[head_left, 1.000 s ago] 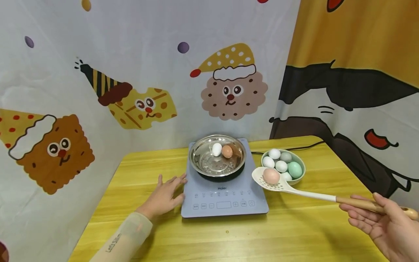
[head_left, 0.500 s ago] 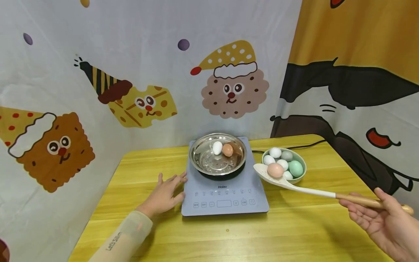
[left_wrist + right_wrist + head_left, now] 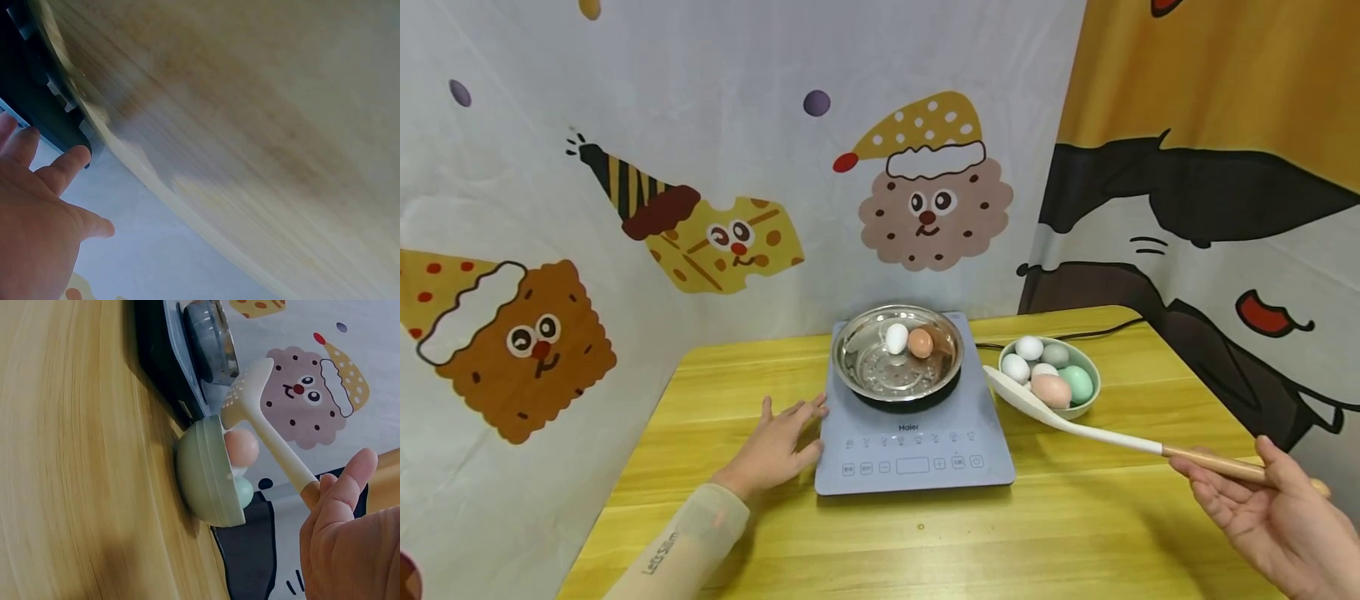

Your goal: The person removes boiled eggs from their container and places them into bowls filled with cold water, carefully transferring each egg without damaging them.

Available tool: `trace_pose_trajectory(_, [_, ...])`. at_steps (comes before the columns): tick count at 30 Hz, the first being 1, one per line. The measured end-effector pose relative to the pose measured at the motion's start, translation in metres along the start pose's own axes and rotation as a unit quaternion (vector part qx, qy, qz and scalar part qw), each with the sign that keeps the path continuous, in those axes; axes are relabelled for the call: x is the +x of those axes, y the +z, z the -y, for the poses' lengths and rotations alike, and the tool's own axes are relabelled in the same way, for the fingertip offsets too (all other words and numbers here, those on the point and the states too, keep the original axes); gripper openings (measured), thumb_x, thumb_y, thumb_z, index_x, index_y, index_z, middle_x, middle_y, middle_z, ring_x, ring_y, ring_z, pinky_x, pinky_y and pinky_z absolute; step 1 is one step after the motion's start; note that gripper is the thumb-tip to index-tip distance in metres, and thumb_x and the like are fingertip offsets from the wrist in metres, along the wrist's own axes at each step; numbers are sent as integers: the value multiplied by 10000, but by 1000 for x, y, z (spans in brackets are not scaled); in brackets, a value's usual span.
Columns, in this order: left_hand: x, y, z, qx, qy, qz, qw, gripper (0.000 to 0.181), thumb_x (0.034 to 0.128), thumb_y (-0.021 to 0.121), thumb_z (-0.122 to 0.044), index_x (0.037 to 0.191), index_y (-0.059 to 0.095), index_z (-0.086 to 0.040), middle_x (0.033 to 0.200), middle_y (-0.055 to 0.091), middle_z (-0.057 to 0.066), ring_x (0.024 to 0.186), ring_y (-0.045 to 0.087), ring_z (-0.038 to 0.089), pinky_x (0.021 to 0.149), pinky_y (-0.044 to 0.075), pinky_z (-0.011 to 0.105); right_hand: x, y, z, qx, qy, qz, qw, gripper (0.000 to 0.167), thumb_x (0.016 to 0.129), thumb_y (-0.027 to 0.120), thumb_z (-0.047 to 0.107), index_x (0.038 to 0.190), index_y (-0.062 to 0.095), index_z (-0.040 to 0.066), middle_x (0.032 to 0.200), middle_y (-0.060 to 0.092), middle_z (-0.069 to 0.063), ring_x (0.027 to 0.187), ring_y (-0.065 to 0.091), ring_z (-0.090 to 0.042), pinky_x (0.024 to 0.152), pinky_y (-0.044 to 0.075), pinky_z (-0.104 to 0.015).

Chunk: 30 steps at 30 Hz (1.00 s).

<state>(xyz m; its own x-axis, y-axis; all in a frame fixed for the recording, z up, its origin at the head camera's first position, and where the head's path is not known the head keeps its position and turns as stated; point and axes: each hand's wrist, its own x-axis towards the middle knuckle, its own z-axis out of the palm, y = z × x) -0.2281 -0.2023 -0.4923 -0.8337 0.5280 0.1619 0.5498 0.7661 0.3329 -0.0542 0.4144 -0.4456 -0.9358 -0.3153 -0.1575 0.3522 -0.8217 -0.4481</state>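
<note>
My right hand (image 3: 1277, 508) holds the wooden handle of a white slotted spoon (image 3: 1022, 398), whose head is tilted on edge at the left rim of a pale green bowl (image 3: 1093, 400). A pinkish egg (image 3: 1051, 390) lies in that bowl among white, grey and green eggs; in the right wrist view the pinkish egg (image 3: 242, 448) sits just beside the spoon head. My left hand (image 3: 775, 446) has its fingers extended and touches the left edge of the induction cooker (image 3: 917, 450). On the cooker stands a steel pan (image 3: 880, 387) with a white egg (image 3: 897, 339) and a brown egg (image 3: 921, 342).
The yellow wooden table (image 3: 917, 550) carries everything. A black cable (image 3: 1097, 335) runs behind the bowl toward the right. A printed cartoon curtain (image 3: 737, 100) hangs along the back and both sides.
The slotted spoon has tipped over toward the bowl. The pinkish egg has rolled off its head and into the bowl. My left hand stays at the cooker's edge.
</note>
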Motion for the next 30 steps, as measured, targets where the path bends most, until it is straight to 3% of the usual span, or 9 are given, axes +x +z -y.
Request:
trace_pose_trajectory(6, [-1, 1, 0, 10, -31, 0, 10000, 494, 1020, 624, -335, 1470, 573, -138, 1688, 472, 7, 1444, 570, 453, 1198, 87, 880, 5, 8, -3, -83, 47, 500, 9987, 826, 1106, 264, 606, 1258, 726, -60, 1309, 727, -299, 1257, 725, -330, 1078, 589, -404])
trace_pose_trajectory(10, [-1, 0, 0, 23, -34, -3, 10000, 501, 1017, 624, -336, 1475, 572, -140, 1684, 478, 3, 1448, 569, 445, 1203, 91, 875, 12, 24, -5, -504, -451, 545, 9962, 759, 1150, 241, 519, 1288, 726, -49, 1306, 736, -279, 1236, 734, -321, 1037, 609, -404])
trace_pose_trajectory(12, [0, 0, 0, 5, -34, -1, 10000, 506, 1016, 627, -334, 1479, 571, -137, 1683, 479, 6, 1449, 568, 444, 1205, 87, 873, 19, 37, -7, -1123, -1022, 368, 9877, 676, 1173, 247, 438, 1297, 727, -22, 1277, 760, -243, 1194, 755, -300, 982, 631, -390])
trace_pose_trajectory(15, [0, 0, 0, 13, -31, 31, 10000, 517, 1019, 624, -338, 1491, 564, -137, 1688, 473, 6, 1454, 563, 444, 1204, 82, 874, 35, 63, -14, -2197, -1972, 323, 9549, 546, 1191, 255, 277, 1353, 694, -4, 1279, 772, -211, 1148, 783, -276, 906, 654, -363])
trace_pose_trajectory(20, [1, 1, 2, 53, -56, 93, 9999, 529, 1030, 605, -356, 1513, 545, -149, 1699, 453, -3, 1468, 552, 433, 1207, 74, 872, 69, 110, -32, -3895, -3163, 371, 8642, 401, 1163, 350, 85, 1427, 607, -74, 1286, 780, -164, 1022, 815, -223, 839, 660, -309])
trace_pose_trajectory(23, [1, 2, 4, 61, -47, 64, 9999, 526, 1031, 598, -362, 1512, 545, -155, 1695, 460, -6, 1467, 554, 426, 1205, 75, 875, 87, 134, -43, -4906, -3429, 184, 8009, 372, 1135, 440, 55, 1439, 585, -105, 1253, 805, -96, 956, 810, -177, 854, 647, -256])
trace_pose_trajectory(24, [1, 3, 4, 75, -45, 55, 9999, 528, 1032, 597, -368, 1514, 544, -158, 1695, 461, -9, 1468, 555, 422, 1206, 77, 873, 93, 140, -47, -5313, -3487, 80, 7721, 360, 1123, 478, 55, 1428, 605, -89, 1233, 814, -53, 929, 806, -149, 852, 641, -230])
trace_pose_trajectory(26, [1, 3, 4, 71, -44, 56, 9999, 531, 1031, 599, -370, 1513, 546, -154, 1693, 464, -10, 1472, 552, 419, 1205, 76, 874, 107, 148, -55, -6193, -3810, 92, 6864, 344, 1082, 546, 0, 1405, 645, -68, 1198, 813, 67, 905, 788, -56, 820, 618, -158])
trace_pose_trajectory(30, [1, 2, 4, 81, -77, 132, 9999, 539, 1033, 596, -376, 1521, 542, -151, 1702, 448, -15, 1483, 539, 418, 1209, 72, 871, 136, 155, -65, -7424, -4666, 394, 4790, 390, 950, 704, -27, 1333, 745, 34, 1193, 817, 57, 894, 740, 19, 809, 535, -48])
